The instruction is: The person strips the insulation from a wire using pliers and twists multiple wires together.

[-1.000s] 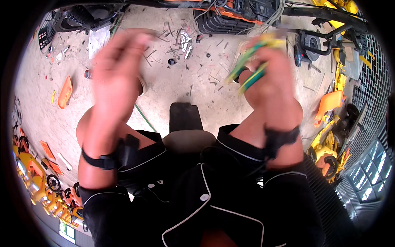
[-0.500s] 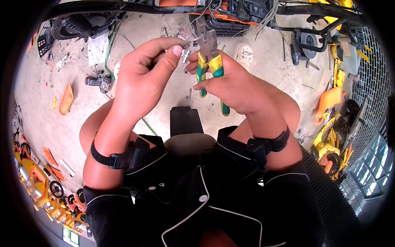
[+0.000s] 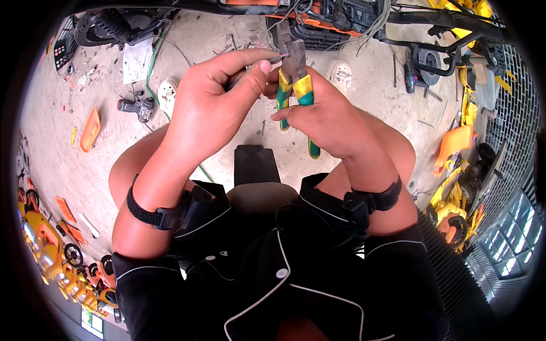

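Observation:
Between thumb and forefinger, my left hand [image 3: 219, 105] pinches a thin grey cable [image 3: 276, 59]. The cable's stripped end, with a small pinkish wire, lies at the pliers' jaws. My right hand [image 3: 327, 116] is wrapped round the pliers [image 3: 294, 71], which have yellow and green handles. Their grey metal jaws point away from me and are spread apart. Whether the jaws touch the wire, I cannot tell. Some of the right fingers are hidden behind the handles and my left hand.
A black frame bar [image 3: 244, 9] crosses the far side above a black case [image 3: 310, 38]. Cordless drills lie on the left [image 3: 136, 107] and the right [image 3: 409, 74]. An orange part [image 3: 90, 129] rests at the left. A green hose [image 3: 152, 74] runs along the floor. Yellow and orange parts [image 3: 455, 145] are heaped at the right.
My left hand has moved right, bringing the cable end closer into the pliers' jaws. Small silver pieces seen below its fingertips are now hidden. The right hand has barely shifted.

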Demonstrator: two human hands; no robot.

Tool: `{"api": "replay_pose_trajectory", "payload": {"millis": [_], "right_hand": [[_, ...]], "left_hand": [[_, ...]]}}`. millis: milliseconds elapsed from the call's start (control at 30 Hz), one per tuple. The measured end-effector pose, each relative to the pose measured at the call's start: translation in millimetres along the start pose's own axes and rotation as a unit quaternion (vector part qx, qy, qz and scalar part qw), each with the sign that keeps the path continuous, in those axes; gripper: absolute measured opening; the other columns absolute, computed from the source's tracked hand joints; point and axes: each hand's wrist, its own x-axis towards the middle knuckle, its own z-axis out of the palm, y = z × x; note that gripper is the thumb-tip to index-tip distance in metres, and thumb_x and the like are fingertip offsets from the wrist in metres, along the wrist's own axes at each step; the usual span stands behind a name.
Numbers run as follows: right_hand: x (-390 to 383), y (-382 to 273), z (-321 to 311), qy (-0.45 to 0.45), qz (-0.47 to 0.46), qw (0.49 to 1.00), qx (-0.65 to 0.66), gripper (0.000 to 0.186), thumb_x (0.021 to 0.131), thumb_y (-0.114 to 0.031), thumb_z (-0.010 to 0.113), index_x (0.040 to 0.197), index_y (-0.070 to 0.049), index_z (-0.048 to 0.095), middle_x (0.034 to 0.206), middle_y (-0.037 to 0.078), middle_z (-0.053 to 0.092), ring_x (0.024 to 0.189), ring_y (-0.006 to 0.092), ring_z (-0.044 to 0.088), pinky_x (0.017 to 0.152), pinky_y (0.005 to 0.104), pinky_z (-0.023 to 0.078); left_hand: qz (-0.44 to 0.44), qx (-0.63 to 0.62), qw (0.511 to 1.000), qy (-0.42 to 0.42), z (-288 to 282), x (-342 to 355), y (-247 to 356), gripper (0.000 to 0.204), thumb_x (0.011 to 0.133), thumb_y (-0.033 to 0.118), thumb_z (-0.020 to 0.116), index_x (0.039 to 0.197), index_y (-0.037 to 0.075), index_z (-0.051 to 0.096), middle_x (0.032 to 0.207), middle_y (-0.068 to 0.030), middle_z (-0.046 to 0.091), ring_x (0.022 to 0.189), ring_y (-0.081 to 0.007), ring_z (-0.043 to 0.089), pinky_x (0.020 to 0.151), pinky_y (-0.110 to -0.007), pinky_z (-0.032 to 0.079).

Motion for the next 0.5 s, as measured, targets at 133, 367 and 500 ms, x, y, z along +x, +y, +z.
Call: {"api": "replay_pose_trajectory", "payload": {"millis": [133,367,500], "right_hand": [[-1.1,-0.6,-0.6,0.016,0.01,0.999,-0.033,0.045,0.08,0.001,0.058,0.125,-0.001,0.054,0.113,0.012,0.066,0.103,0.0226,0.064,0.087,0.0336,0.05],[-0.1,-3.5,-3.5,0.013,0.012,0.997,-0.081,0.04,0.079,0.004,0.055,0.118,-0.003,0.054,0.104,0.007,0.061,0.084,0.014,0.058,0.068,0.0281,0.05],[1.4,-8.8,0.4,0.049,0.019,0.99,-0.127,0.026,0.084,-0.005,0.058,0.11,-0.002,0.06,0.093,0.01,0.068,0.082,0.0229,0.065,0.074,0.0348,0.051]], "left_hand": [[-0.013,0.027,1.0,0.005,-0.1,0.9,3.8,0.028,0.099,0.02,0.063,0.119,0.002,0.069,0.095,-0.0028,0.07,0.086,-0.0053,0.057,0.076,-0.021,0.046],[-0.031,0.061,0.997,0.024,2.0,3.8,3.6,0.027,0.099,0.021,0.064,0.118,0.003,0.07,0.082,0.0038,0.063,0.07,-0.0014,0.045,0.061,-0.018,0.037],[-0.032,0.068,0.997,0.027,0.2,3.1,2.6,0.026,0.099,0.021,0.064,0.117,0.004,0.071,0.081,0.0041,0.063,0.069,-0.0012,0.044,0.059,-0.018,0.036]]}}
